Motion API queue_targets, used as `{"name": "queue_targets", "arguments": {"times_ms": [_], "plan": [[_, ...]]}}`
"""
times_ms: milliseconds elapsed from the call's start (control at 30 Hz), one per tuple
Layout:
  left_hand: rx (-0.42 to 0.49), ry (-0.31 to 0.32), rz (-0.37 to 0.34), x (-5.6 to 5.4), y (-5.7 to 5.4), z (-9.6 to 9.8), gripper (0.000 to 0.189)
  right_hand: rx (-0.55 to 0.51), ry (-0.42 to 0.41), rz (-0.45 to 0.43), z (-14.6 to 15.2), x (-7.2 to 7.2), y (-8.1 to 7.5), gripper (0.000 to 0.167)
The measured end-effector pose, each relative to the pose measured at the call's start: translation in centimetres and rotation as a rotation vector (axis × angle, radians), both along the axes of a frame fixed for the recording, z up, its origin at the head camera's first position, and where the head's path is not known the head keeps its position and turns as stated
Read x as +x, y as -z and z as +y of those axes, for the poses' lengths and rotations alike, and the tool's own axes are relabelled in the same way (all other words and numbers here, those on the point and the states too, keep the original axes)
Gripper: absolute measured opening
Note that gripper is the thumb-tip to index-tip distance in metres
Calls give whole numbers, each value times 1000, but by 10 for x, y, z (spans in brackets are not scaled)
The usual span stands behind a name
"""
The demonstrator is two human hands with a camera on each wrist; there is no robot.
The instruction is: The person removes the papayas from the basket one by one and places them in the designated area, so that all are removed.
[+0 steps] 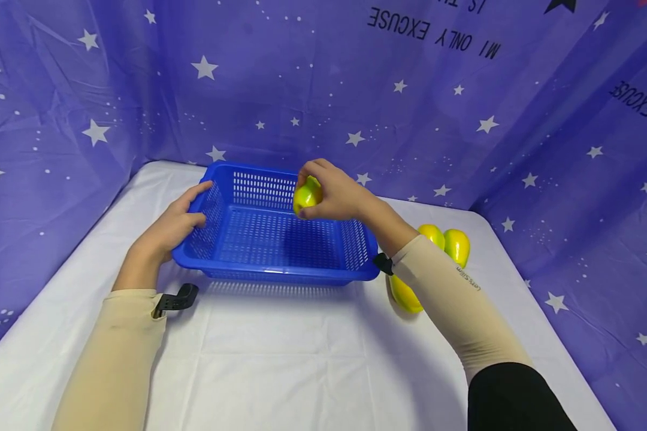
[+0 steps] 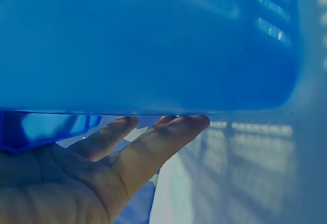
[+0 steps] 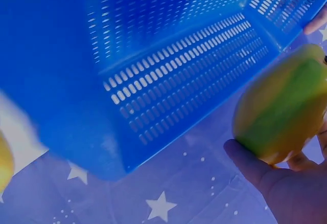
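A person's right hand [image 1: 336, 194] grips a yellow-green fruit [image 1: 307, 195] with curled fingers, above the blue basket [image 1: 280, 272] on the white worktop [image 1: 280, 353]. The left hand [image 1: 172, 224], fingers relaxed and straight, rests against the basket's left rim. Three more fruits [image 1: 444, 242] lie right of the basket.

Makeshift recording booth: starry purple cloth backdrop [image 1: 410, 90], white-covered table [image 1: 280, 353].

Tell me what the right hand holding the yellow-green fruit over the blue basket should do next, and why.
Probably lower and release it. The right hand grips the fruit above the basket, whose floor looks bare, while the left hand rests on its left wall. Three more fruits lie on the table to the right.
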State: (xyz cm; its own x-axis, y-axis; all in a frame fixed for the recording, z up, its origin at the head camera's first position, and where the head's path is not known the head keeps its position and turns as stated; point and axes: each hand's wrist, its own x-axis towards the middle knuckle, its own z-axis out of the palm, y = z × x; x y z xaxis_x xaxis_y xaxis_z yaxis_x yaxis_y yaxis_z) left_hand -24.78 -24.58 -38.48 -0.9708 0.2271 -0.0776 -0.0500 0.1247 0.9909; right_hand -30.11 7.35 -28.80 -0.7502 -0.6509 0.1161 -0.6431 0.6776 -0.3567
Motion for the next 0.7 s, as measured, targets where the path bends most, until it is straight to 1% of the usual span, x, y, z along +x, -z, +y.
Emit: {"name": "queue_targets", "arguments": {"times_ms": [233,367,567,700], "plan": [[4,5,9,0,1,0,86,-75,-14,31,27,10,-1,47],[7,5,2,0,0,0,86,-105,-22,45,44,15,0,47],[3,5,-1,0,0,1,86,-130,-42,57,67,23,0,47],[-12,1,-4,-1,1,1,86,-122,-58,69,81,30,1,47]]}}
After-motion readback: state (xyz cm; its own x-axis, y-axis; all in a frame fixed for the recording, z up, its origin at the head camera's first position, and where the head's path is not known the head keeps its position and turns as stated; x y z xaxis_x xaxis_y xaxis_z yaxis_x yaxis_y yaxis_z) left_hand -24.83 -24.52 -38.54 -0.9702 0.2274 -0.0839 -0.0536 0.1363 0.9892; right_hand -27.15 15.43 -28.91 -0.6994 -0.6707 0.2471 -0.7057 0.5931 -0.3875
